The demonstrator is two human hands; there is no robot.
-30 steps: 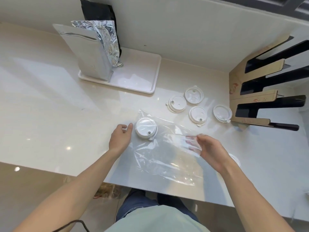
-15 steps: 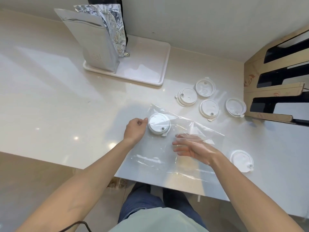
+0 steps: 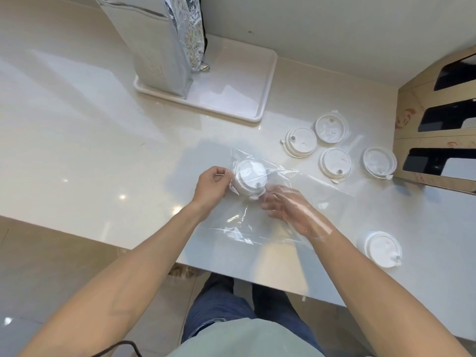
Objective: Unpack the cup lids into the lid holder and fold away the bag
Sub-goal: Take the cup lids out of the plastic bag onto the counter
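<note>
A clear plastic bag (image 3: 257,228) lies flat on the pale counter. A short stack of white cup lids (image 3: 249,177) sits at its closed far-left end. My left hand (image 3: 211,185) pinches the bag's corner beside that stack. My right hand (image 3: 286,204) is inside the bag, fingers spread and reaching toward the stack, close to its near edge. Several loose white lids (image 3: 334,162) lie on the counter to the right, and one more lid (image 3: 381,248) lies near my right forearm. The cardboard lid holder (image 3: 412,112) with dark slots stands at the right edge.
A white tray (image 3: 265,81) at the back holds a tall silver foil pouch (image 3: 159,47). The counter's front edge (image 3: 128,247) runs close below my forearms. A wall rises behind the tray.
My right hand has slid deeper into the bag, leftward to the lid stack. My left hand has closed on the bag's corner. The camera has moved closer.
</note>
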